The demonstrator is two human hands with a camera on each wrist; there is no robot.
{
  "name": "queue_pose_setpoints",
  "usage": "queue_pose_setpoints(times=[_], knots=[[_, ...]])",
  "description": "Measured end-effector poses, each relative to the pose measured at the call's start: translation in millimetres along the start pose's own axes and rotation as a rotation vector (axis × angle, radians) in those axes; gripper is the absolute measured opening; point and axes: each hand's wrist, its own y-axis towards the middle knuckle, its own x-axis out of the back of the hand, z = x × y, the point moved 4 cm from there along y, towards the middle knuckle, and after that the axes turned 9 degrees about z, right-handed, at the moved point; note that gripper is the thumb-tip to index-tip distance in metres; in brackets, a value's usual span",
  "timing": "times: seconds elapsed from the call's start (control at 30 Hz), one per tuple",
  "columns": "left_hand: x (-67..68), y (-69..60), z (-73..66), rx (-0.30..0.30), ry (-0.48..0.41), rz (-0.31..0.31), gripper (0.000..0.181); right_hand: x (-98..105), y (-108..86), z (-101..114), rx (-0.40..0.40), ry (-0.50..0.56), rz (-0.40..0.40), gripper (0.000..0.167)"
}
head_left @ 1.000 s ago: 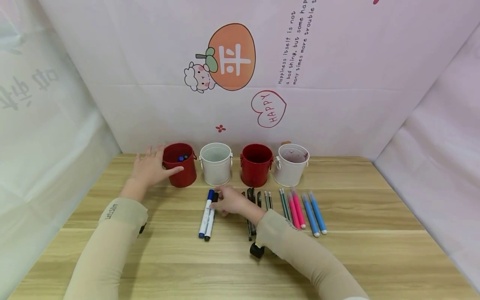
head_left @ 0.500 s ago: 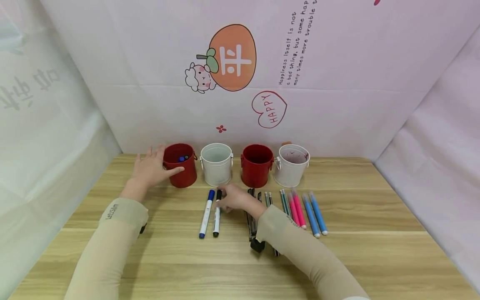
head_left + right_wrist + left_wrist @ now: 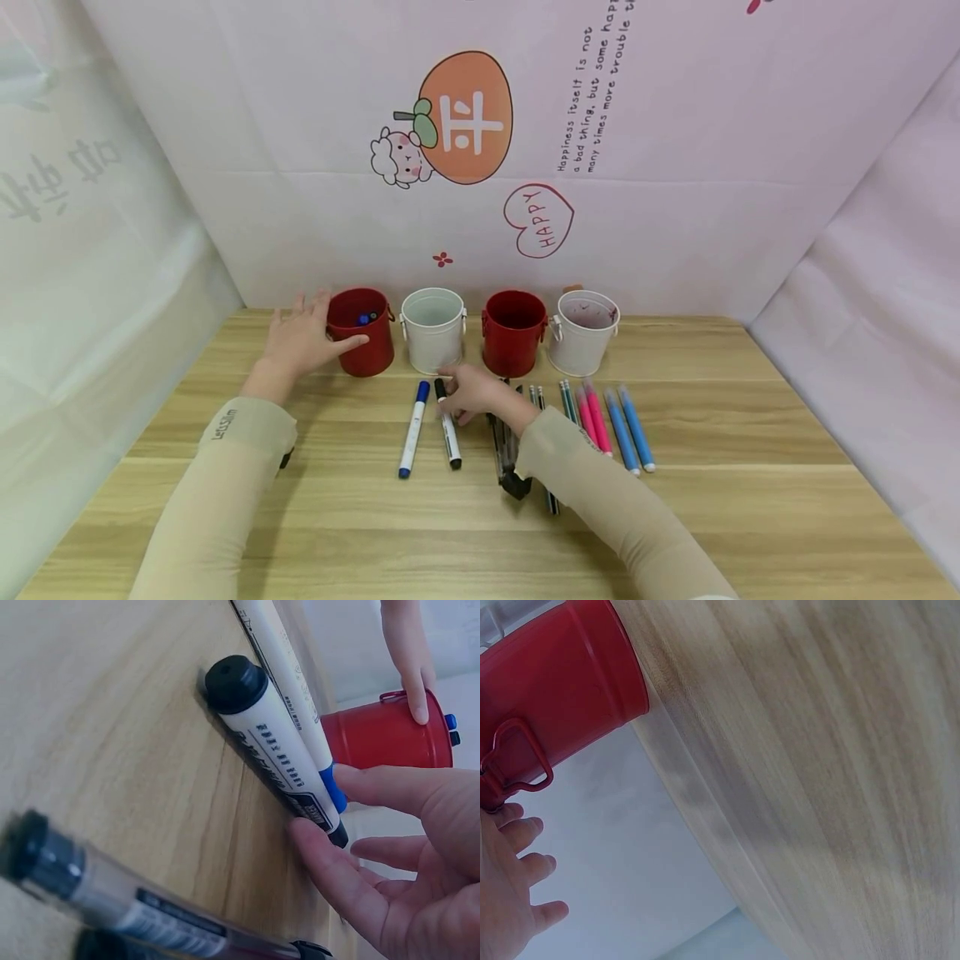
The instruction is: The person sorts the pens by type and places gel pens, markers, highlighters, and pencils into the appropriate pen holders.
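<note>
My left hand (image 3: pixel 298 335) rests against the leftmost red bucket (image 3: pixel 369 354), fingers spread and thumb across its front. A blue tip and a dark tip show inside that bucket. In the left wrist view, the fingers (image 3: pixel 523 834) lie beside its red handle. My right hand (image 3: pixel 480 393) has its thumb and a finger on either side of a black-capped whiteboard marker (image 3: pixel 452 440), near the cap. In the right wrist view this marker (image 3: pixel 274 746) runs between those fingertips and lies along the table. A blue-capped whiteboard marker (image 3: pixel 412 435) lies just left of it.
To the right stand a white bucket (image 3: pixel 433 343), another red bucket (image 3: pixel 512 350) and another white bucket (image 3: pixel 581 350). Under and beyond my right forearm lie black pens (image 3: pixel 501 454), pencils (image 3: pixel 568 402), pink pens (image 3: pixel 598 425) and blue pens (image 3: pixel 636 427).
The black-capped marker has come away from the blue-capped one, and its lower end has swung to the right. My right hand has shifted slightly right. The left hand stays at the red bucket.
</note>
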Motion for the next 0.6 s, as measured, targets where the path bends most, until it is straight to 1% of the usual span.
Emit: queue_pose_setpoints(times=[0.23, 0.43, 0.6], knots=[[-1.2, 0.6, 1.5, -0.002, -0.001, 0.000, 0.118, -4.7, 0.8, 0.1, -0.015, -0.084, 0.009, 0.084], [-1.3, 1.4, 1.0, -0.004, -0.005, -0.007, 0.117, -4.6, 2.9, -0.3, -0.027, -0.065, 0.002, 0.084], [-1.1, 1.4, 0.8, -0.005, -0.009, -0.007, 0.117, -3.7, 3.1, 0.6, -0.035, -0.070, -0.008, 0.082]])
